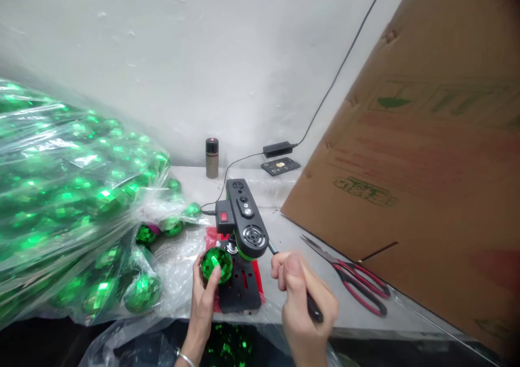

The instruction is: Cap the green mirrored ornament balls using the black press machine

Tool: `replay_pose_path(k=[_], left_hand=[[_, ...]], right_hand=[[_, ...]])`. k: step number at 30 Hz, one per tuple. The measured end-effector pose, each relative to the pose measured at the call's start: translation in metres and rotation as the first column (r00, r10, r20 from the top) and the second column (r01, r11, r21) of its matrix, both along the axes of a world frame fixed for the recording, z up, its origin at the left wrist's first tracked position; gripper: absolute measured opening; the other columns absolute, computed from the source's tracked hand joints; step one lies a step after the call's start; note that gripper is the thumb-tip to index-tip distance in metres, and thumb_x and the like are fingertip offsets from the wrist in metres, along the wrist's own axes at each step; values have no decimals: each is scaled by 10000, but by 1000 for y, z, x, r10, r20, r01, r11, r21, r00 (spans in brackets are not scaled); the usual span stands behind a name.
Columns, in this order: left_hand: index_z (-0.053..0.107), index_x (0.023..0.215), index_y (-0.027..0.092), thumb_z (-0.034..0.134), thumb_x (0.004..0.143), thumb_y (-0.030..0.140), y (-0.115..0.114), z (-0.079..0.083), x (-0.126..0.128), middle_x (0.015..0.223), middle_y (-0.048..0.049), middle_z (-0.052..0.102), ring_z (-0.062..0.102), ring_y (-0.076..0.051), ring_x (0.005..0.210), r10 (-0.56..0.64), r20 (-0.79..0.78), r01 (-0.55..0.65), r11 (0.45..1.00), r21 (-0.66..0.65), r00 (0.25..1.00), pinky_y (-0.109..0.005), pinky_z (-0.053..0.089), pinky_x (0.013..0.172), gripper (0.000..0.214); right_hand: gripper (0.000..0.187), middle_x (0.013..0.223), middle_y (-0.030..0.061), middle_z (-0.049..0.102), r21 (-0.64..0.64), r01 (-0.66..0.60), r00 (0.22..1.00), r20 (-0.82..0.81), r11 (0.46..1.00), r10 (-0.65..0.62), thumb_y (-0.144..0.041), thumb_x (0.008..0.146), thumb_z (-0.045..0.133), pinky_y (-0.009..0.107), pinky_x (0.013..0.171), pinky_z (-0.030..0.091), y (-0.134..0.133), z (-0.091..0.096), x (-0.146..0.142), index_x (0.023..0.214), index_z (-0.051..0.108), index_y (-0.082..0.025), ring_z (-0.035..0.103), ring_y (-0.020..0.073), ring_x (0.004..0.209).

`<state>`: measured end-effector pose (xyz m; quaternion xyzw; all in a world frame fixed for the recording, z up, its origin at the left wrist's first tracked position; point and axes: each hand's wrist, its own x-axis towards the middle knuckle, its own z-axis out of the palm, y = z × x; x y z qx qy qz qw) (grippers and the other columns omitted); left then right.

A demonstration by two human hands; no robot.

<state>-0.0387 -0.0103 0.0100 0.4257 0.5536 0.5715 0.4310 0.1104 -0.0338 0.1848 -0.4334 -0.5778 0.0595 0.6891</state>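
My left hand (202, 291) is closed around a shiny green faceted ball (216, 264), fingers behind and thumb across its front. The ball sits against the front left of a small black bench machine (248, 215), level with a metal part under its head. My right hand (305, 294) wraps round a metal lever (273, 247) on the machine's right side; its black handle end (314, 308) sticks out below my fist. Beneath the machine is a black slotted base (239, 296) on a red sheet (258, 281). The ball's far side is hidden.
A large clear bag of green balls (81, 194) fills the left. Red-handled scissors (357, 280) lie at right beside a tall cardboard box (426, 166). Behind stand a small bottle (212, 158), a power adapter (278, 149) and a phone-like black slab (280, 165). More green balls (227, 346) lie below the table edge.
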Motion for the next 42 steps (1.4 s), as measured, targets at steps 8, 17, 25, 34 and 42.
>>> replay_pose_path(k=[8, 17, 25, 34, 42], left_hand=[[500, 1438, 227, 841, 856, 572, -6, -29, 17, 1452, -191, 688, 713, -348, 1346, -28, -89, 31, 999, 24, 996, -535, 569, 1167, 758], [510, 1518, 216, 846, 847, 459, -4, -42, 20, 1549, -209, 647, 629, -411, 1483, -81, -389, 147, 979, 142, 918, -626, 533, 1237, 788], [539, 1527, 226, 839, 866, 459, -11, -42, 9, 1569, -204, 645, 616, -428, 1499, -103, -475, 198, 968, 154, 874, -635, 532, 1241, 762], [571, 1533, 210, 779, 898, 673, -10, -16, -8, 1600, -192, 645, 580, -413, 1538, -165, -187, 158, 986, -56, 968, -595, 476, 1292, 813], [604, 1487, 208, 677, 910, 812, 2, -1, -16, 1589, -172, 665, 585, -391, 1535, -136, -45, 127, 979, -161, 990, -521, 489, 1284, 838]], right_hand=[[353, 696, -30, 548, -13, -24, 999, 27, 1000, 24, -97, 1121, 451, 238, 563, 417, -5, -6, 3, 799, 522, -222, 548, 93, 602], [311, 713, -16, 564, -14, 0, 998, 63, 1000, 1, -56, 1090, 466, 268, 534, 385, -9, -12, 4, 839, 555, -217, 535, 101, 588], [313, 702, -22, 557, -33, -16, 998, 57, 999, 17, -58, 1100, 446, 249, 508, 358, -12, -9, 3, 848, 535, -222, 518, 92, 572], [327, 708, -20, 546, 9, -51, 997, 51, 999, 51, -17, 1076, 444, 246, 542, 408, -10, -12, 4, 833, 517, -223, 557, 100, 616], [336, 693, -16, 538, 13, -36, 998, 45, 999, 35, -2, 1058, 458, 258, 528, 395, -10, -10, 3, 810, 520, -220, 555, 107, 600]])
